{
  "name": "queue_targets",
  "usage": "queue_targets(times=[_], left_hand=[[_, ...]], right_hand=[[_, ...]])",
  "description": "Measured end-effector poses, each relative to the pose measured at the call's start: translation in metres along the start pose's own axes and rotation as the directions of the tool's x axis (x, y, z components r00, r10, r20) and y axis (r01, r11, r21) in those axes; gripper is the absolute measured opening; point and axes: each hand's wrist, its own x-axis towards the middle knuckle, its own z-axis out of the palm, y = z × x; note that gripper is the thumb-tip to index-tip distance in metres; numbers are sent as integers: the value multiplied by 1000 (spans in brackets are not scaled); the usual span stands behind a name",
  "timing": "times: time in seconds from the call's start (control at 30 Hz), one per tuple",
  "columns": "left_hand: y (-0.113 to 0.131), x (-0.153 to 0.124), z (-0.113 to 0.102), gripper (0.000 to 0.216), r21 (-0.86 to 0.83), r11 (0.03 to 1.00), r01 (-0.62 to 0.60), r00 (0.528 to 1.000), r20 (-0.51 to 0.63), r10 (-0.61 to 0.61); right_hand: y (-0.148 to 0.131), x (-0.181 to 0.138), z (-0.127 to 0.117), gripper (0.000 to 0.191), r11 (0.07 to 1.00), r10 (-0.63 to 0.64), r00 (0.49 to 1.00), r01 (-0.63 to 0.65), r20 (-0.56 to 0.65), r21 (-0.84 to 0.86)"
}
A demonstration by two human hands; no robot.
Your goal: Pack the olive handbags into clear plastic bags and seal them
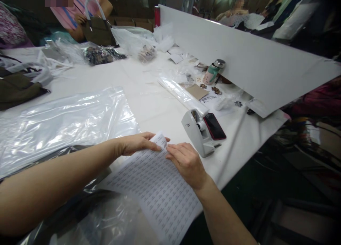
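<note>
A white sheet of small printed labels (165, 191) slopes over the near edge of the table, its far corner raised. My left hand (141, 143) pinches that corner between thumb and fingers. Close beside it, my right hand (186, 161) has its fingertips pressed together on the sheet's edge; whether a single label is between them is too small to tell. Under my left forearm lie clear plastic bags (66, 117), and a dark item in clear plastic (106, 216) is at the near edge.
Right of my hands stand a white tape dispenser (195, 131) and a red-edged phone (214, 126). Farther back are a bottle (211, 72), a brown card (197, 91) and a white upright board (239, 56). A person across the table holds an olive bag (98, 32); another olive bag (18, 83) lies left.
</note>
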Motion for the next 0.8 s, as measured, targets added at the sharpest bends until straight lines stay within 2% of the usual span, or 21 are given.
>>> queue_targets(times=[0.13, 0.23, 0.43, 0.63, 0.8], left_hand=[[-1, -1, 4, 58, 54, 998, 15, 998, -66, -11], [-2, -3, 6, 58, 53, 999, 5, 997, -75, -1], [-7, -5, 10, 60, -15, 1000, -12, 998, -57, 11], [-8, -6, 17, 56, 39, 999, -33, 992, -117, 37], [-12, -3, 17, 56, -81, 997, 14, 993, -115, -24]], right_hand=[[1, -2, 2, 19, 1000, 6, 1000, -5, -30, 27], [0, -1, 0, 16, 997, 23, 999, -21, -26, 74], [-8, 2, -7, 14, 995, 26, 998, -31, 50, 93], [-12, -1, -6, 5, 998, 58, 992, -61, 114, 18], [-11, -7, -2, 8, 1000, -12, 1000, 13, 17, -10]])
